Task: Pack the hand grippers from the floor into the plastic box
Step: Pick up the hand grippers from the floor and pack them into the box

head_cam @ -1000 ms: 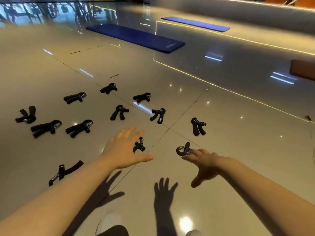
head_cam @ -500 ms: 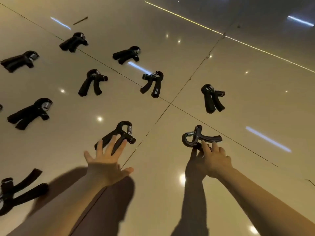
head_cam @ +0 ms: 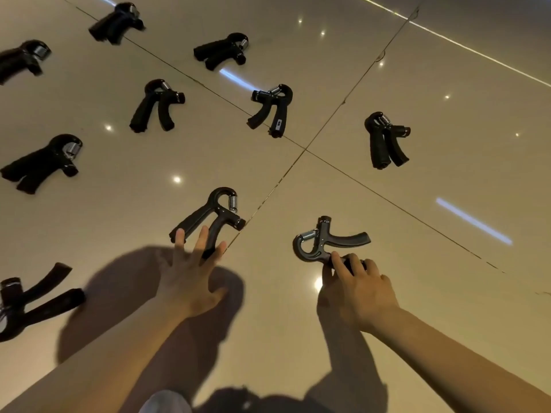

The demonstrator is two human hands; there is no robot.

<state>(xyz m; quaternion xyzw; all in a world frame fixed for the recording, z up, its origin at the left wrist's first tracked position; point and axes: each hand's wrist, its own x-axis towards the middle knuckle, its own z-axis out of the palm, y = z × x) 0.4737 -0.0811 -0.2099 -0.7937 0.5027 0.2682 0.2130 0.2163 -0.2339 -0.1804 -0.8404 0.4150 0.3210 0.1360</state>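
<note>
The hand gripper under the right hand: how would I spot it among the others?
Find where the tile seams cross, then look to the near right tile. The gripper there is greyer than the black ones, with its spring loop pointing left, and the right hand curls over its near handle.

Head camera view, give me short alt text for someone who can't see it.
Two bare hands reach down to black hand grippers on a glossy tiled floor: the right hand grips the handle of one gripper, the left hand touches another with spread fingers. Eight more lie around.
</note>
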